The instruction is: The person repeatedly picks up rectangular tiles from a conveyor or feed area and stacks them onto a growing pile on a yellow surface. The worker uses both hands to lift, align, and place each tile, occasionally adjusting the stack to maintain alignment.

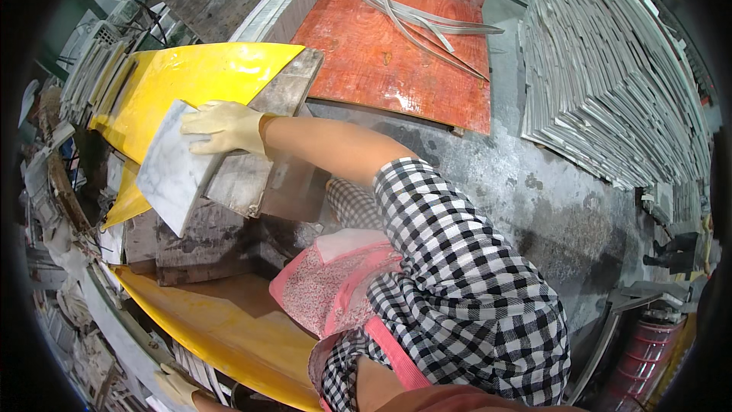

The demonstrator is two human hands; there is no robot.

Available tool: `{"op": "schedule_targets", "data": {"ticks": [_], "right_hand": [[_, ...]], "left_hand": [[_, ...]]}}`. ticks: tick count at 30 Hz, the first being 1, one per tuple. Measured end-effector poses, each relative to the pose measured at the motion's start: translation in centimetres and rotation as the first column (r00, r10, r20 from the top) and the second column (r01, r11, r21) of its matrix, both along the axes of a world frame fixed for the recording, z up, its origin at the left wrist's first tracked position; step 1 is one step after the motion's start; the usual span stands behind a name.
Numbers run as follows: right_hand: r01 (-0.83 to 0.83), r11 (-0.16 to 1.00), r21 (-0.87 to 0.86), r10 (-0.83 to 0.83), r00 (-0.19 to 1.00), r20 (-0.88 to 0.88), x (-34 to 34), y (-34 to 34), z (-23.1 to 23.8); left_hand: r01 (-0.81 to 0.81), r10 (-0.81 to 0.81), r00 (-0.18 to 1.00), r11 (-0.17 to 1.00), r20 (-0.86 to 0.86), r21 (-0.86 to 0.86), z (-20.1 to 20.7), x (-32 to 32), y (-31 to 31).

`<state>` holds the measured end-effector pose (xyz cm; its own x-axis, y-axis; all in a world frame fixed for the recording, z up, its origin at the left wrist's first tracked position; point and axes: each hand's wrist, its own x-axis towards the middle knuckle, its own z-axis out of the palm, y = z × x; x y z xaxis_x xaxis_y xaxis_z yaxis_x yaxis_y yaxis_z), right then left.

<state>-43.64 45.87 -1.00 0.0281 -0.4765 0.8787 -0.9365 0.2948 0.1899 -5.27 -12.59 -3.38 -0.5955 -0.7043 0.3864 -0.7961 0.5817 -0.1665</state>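
My right hand, in a cream glove, grips the right edge of a white-grey marble tile, its fingers spread over the tile's face. The tile sits tilted above a stained wooden board and a bright yellow sheet. Whether the tile rests on them I cannot tell. At the lower left, my left hand, gloved too, is partly in view with fingers stretched out beside a long pale strip. Nothing shows in that hand.
A reddish plywood board lies ahead with several loose grey straps on it. To the right stands a tall stack of thin slabs. A red drum is at the lower right. Another yellow sheet curves below my arm.
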Motion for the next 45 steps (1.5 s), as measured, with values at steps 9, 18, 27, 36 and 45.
{"op": "schedule_targets", "data": {"ticks": [9,18,27,36,45], "right_hand": [[0.017,0.999,0.036,-0.019,0.997,0.074,0.2,0.1,0.3],[-0.056,0.997,0.047,0.042,0.964,0.263,1.6,0.3,1.7],[-0.017,0.998,0.065,-0.028,0.775,0.631,1.8,-0.2,1.9],[-0.013,0.995,0.1,-0.055,0.766,0.64,0.8,-0.5,0.8],[-0.028,0.994,0.106,-0.051,0.738,0.673,1.2,-0.2,1.1]], "left_hand": [[-0.186,0.164,0.968,0.977,0.191,0.103,3.6,-1.2,4.8],[0.248,0.043,0.864,0.832,-0.502,0.497,3.7,-0.4,7.8],[0.006,-0.002,0.997,0.999,-0.074,0.052,2.5,-0.3,5.8],[-0.039,0.045,0.995,0.997,-0.086,0.072,2.7,-0.2,6.6],[-0.034,0.04,0.996,0.997,-0.082,0.075,3.0,-0.5,6.8]]}}
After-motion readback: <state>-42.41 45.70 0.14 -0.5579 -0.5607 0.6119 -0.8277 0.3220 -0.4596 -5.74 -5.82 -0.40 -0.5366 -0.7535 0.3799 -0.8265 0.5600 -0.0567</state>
